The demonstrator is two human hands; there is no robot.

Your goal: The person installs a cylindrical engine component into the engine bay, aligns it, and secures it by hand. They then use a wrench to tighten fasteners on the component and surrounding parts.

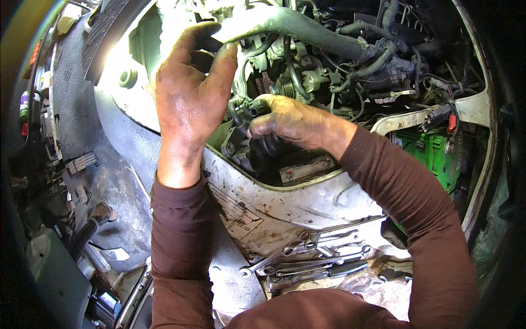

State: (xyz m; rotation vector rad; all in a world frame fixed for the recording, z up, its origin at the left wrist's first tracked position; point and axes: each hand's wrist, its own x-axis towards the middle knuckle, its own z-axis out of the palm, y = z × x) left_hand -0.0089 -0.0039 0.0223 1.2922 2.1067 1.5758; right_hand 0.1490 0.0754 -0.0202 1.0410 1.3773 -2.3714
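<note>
I look down into an open engine compartment (329, 71) framed by a dirty white body panel (285, 203). My left hand (189, 93) is raised at the compartment's left edge, fingers curled up against a thick grey hose (296, 24). My right hand (290, 118) reaches in from the right, fingers closed around a small black part (249, 112) low in the engine, next to a pulley (285, 88). Both forearms wear dark brown sleeves. What lies under the right palm is hidden.
Several wrenches (312, 257) lie in a pile on the panel near my chest. A green battery (430, 151) sits at the right with a red-capped connector (452, 122). Grey floor mat and pedals (82, 162) are at the left. Hoses and wires crowd the engine's back.
</note>
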